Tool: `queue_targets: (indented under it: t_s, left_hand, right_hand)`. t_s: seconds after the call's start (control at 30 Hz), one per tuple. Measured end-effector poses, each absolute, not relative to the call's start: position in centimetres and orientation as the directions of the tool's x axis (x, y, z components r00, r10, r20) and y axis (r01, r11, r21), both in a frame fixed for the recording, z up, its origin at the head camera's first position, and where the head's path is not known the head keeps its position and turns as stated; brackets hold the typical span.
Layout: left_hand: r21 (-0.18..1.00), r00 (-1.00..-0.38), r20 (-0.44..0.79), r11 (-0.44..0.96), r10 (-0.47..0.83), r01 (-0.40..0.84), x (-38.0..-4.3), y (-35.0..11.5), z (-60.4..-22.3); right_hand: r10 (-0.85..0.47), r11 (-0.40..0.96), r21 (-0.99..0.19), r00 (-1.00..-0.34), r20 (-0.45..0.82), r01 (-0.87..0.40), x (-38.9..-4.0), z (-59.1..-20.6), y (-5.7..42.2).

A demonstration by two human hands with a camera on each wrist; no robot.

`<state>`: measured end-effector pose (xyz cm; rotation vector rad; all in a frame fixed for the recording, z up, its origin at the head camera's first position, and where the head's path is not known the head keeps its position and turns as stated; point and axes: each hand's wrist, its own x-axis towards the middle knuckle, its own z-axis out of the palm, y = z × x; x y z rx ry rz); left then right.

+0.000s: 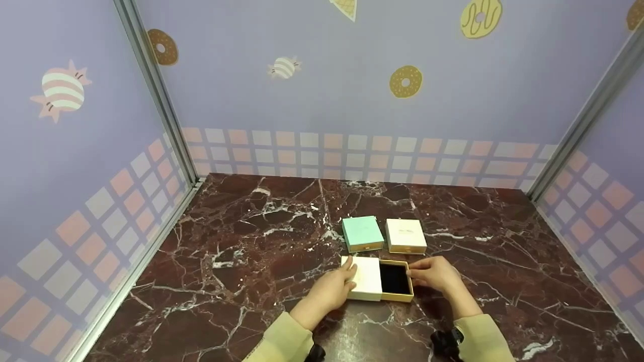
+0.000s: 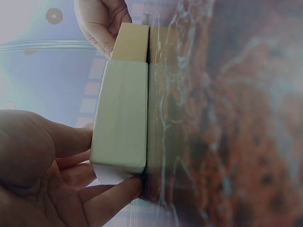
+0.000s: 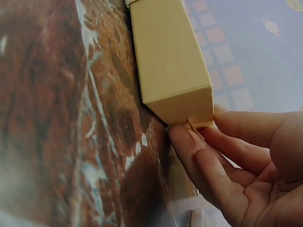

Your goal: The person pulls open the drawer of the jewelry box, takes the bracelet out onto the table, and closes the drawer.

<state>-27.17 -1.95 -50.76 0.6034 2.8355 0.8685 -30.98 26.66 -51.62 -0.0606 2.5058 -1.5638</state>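
Note:
A white drawer-style gift box (image 1: pixel 366 277) lies flat on the table, with its yellow drawer (image 1: pixel 398 297) slid partway out to the right. Black lining (image 1: pixel 395 279) shows inside the drawer. My left hand (image 1: pixel 328 289) holds the white sleeve at its left end, thumb on top and fingers against the end face in the left wrist view. At the drawer's outer end, my right hand (image 1: pixel 436 274) grips the end, its fingertips beside a small ribbon pull tab (image 3: pixel 193 128). Behind the box stand a closed mint-green box (image 1: pixel 362 231) and a closed cream box (image 1: pixel 405 233).
The dark red marbled table (image 1: pixel 241 301) reaches to a patterned back wall (image 1: pixel 312 100). Side walls with metal corner posts (image 1: pixel 161 95) bound it on the left and right.

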Motion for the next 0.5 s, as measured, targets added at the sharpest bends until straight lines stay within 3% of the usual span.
queue_targets:
  t_s: [0.5]
  left_hand:
    - [0.555,-0.915,0.009,0.759,0.403,0.34,-27.15,-1.93,-50.69]
  right_hand:
    - [-0.163,0.42,-0.906,-0.979,-0.122,0.043,-30.7,-51.4,26.42]
